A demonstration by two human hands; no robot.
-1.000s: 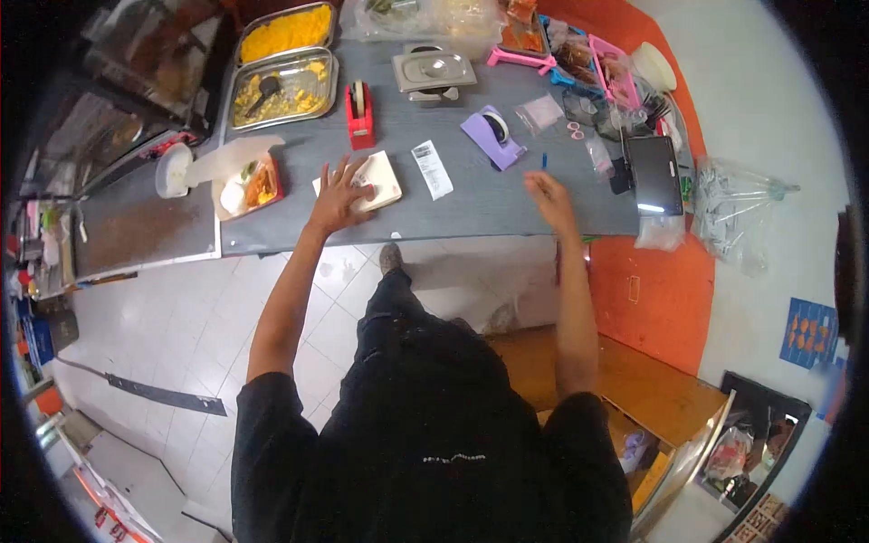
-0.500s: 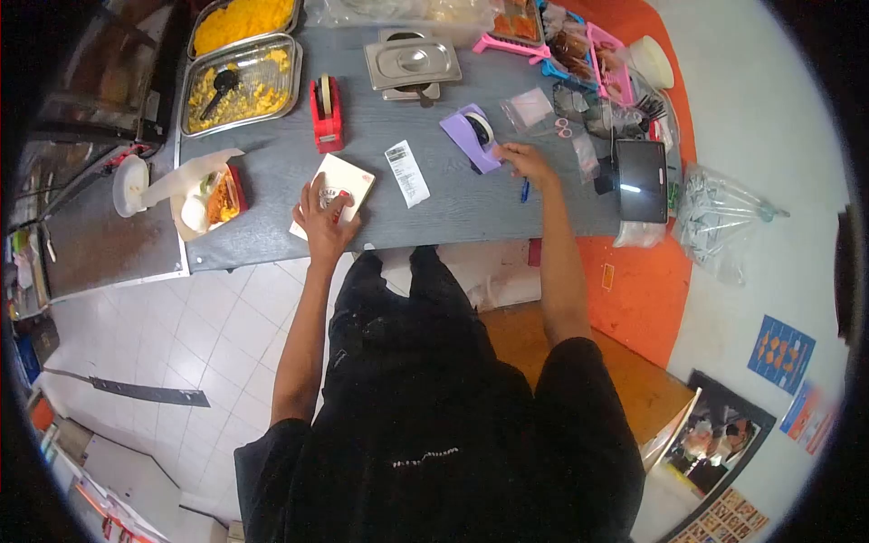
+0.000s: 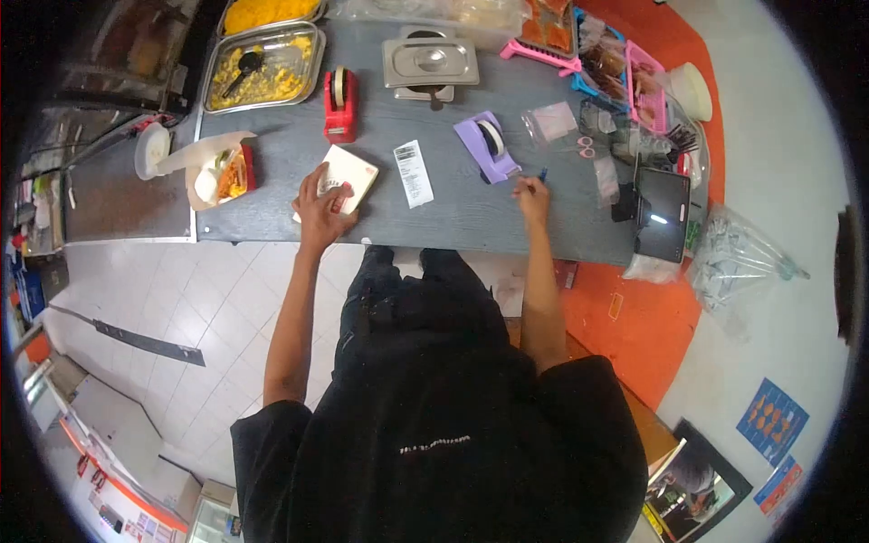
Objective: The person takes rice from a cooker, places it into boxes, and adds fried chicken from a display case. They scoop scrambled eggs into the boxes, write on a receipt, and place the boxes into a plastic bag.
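Where left fingers (image 3: 317, 181) lie, box (image 3: 359, 169) hides.

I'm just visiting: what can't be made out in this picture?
All in the head view:
Receipt: its print is too small to read.
White box: the left hand covers part of its printing.
Right hand: its own grip hides whether anything is pinched inside.
Steel lid: it hides whatever lies beneath.
Yellow food: cut off by the top edge.
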